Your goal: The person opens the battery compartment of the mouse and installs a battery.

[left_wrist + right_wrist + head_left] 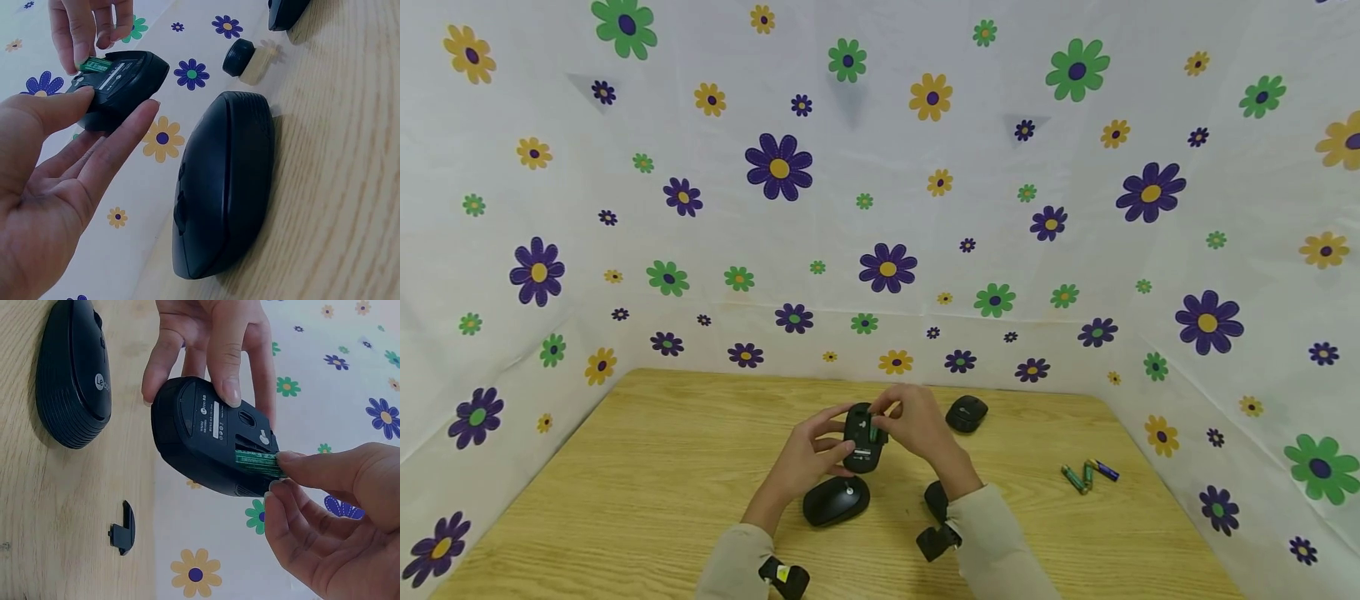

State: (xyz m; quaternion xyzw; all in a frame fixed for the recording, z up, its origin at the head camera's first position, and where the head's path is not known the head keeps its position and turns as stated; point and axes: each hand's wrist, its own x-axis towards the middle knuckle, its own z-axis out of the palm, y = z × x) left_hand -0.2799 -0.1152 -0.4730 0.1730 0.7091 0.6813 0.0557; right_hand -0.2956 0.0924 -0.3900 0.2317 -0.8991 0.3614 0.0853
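My left hand (808,458) holds a black computer mouse (206,434) upside down above the table, thumb on its labelled underside and fingers beneath. Its battery compartment is uncovered. A green battery (256,461) lies tilted in that compartment with one end sticking out. At that end my right hand (337,506) pinches the battery between thumb and fingertips. In the left wrist view the green battery (95,65) shows under the right fingers. Another black mouse (837,501) sits right side up on the table, just below the left hand.
A small black cover piece (124,530) lies on the wooden table (647,500). A third black mouse (967,413) stands behind the right hand. Loose batteries (1075,479), green and blue, lie at the right. A flowered white sheet (820,225) encloses the back and sides.
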